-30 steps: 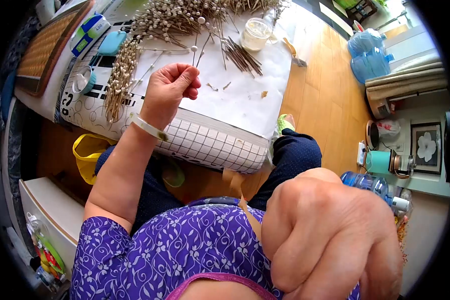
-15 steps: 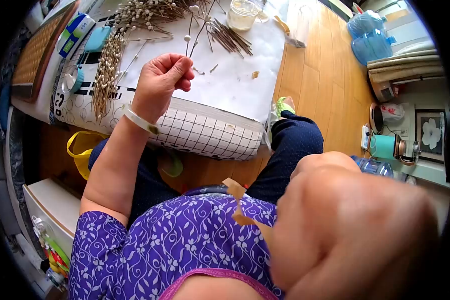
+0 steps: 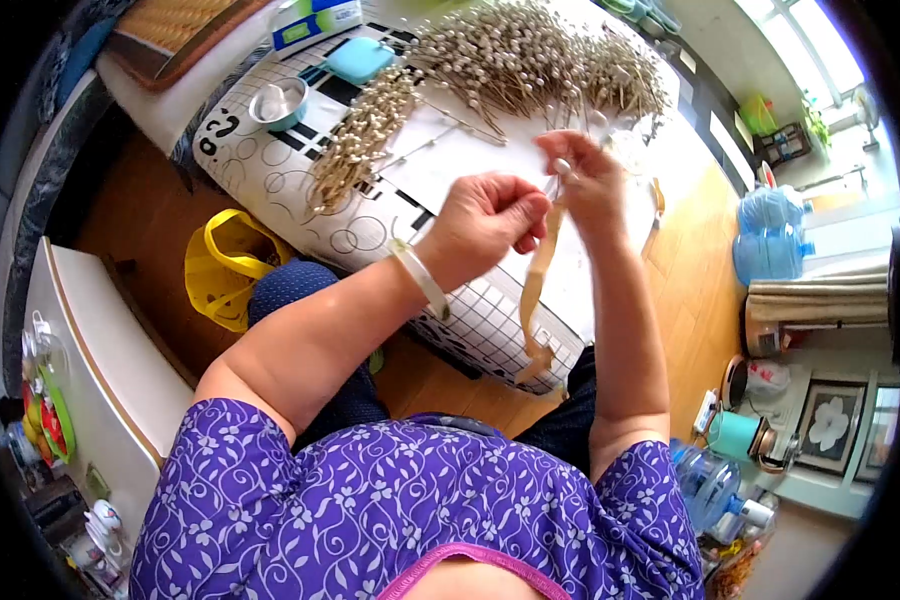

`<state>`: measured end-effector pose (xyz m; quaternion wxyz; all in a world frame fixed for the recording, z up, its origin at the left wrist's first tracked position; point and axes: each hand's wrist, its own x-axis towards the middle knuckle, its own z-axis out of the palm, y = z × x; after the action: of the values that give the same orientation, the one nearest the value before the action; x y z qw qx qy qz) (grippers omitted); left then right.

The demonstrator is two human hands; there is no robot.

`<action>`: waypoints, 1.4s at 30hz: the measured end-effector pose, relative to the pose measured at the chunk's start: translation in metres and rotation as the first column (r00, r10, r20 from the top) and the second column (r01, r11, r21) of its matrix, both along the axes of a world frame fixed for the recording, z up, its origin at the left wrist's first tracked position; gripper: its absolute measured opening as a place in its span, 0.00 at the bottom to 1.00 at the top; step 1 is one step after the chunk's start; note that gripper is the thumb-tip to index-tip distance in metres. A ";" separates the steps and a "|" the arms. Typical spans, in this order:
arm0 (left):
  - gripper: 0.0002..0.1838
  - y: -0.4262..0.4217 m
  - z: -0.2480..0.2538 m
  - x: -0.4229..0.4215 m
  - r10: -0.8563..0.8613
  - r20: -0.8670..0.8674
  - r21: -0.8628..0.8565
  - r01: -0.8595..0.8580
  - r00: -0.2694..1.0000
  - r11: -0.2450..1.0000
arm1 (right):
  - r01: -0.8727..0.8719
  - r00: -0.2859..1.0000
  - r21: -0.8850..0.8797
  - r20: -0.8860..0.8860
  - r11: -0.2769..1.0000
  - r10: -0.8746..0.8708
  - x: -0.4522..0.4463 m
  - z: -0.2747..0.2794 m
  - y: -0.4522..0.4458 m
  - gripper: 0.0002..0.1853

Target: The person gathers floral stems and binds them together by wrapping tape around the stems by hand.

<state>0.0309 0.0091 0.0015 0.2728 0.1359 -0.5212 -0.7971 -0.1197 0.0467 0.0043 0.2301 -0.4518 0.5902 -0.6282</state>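
My left hand (image 3: 490, 222), a pale bracelet on its wrist, is closed in a pinch on a budded twig. White buds (image 3: 564, 167) of that twig show between my hands; most of its stem is hidden by the fingers. My right hand (image 3: 592, 185) is close beside, slightly blurred, its fingers closed on a strip of tan tape (image 3: 536, 290). The strip hangs down past the table edge with a curled lower end. Beyond my hands, a large heap of white-budded twigs (image 3: 500, 60) lies on the table, and a smaller bundle (image 3: 365, 135) lies to its left.
A blue-rimmed bowl (image 3: 280, 103), a light blue box (image 3: 360, 61) and a tissue pack (image 3: 315, 22) sit on the patterned tablecloth (image 3: 270, 190). A yellow bag (image 3: 232, 265) stands at the lower left. Large water bottles (image 3: 770, 240) are on the right.
My right hand has swung from beside my chest up to my left hand, bringing the tape strip. My left hand has lowered with the twig. The view has turned.
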 end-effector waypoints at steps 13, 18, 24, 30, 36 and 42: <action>0.06 -0.014 0.011 0.011 0.025 -0.113 0.021 -0.022 0.993 1.000 | 0.361 0.433 0.376 -0.878 0.853 0.203 0.032 -0.042 -0.133 0.11; 0.05 -0.019 0.017 0.018 0.101 -0.127 -0.046 -0.108 0.987 0.993 | 0.282 0.624 0.220 -0.782 0.934 -0.004 0.043 -0.006 -0.104 0.08; 0.05 -0.038 0.027 0.029 0.354 -0.158 -0.126 -0.375 0.922 0.919 | 0.231 0.863 0.185 -0.491 0.955 -0.114 0.037 0.033 0.009 0.04; 0.08 -0.028 0.005 0.010 0.043 0.136 -0.004 -0.043 0.990 0.999 | 0.308 0.110 -0.286 -0.937 0.907 -0.333 0.003 0.034 0.082 0.07; 0.09 -0.003 -0.010 -0.015 -0.162 0.236 0.068 0.150 0.958 0.986 | 0.245 -0.064 -0.241 -0.970 0.939 -0.233 -0.033 0.021 0.089 0.08; 0.09 0.002 -0.013 -0.028 -0.261 0.333 0.174 0.213 0.906 0.962 | 0.254 -0.132 -0.230 -0.971 0.939 -0.202 -0.050 0.006 0.091 0.06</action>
<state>0.0026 0.0114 -0.0120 0.0663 0.2301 -0.5198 -0.8200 -0.1693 0.1378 0.0105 -0.3811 -0.6512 0.6466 -0.1123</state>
